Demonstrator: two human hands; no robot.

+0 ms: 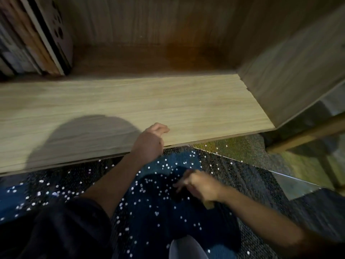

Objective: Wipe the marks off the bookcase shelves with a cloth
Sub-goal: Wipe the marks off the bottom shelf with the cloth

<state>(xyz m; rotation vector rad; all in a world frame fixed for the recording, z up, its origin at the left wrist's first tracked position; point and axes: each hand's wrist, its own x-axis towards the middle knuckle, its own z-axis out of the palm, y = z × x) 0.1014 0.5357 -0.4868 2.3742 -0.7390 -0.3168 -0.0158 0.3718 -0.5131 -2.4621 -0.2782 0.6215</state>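
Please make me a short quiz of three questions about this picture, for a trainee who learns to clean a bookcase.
1. True or false: the left hand rests on the front edge of the light wooden bookcase shelf.
2. Where does the row of leaning books stand? A) at the shelf's left end; B) at its right end; C) on the floor.
3. Fill in: the ____ hand is off the shelf, over the dark blue surface with white specks.

Key: 1 true; 2 A; 3 right hand.
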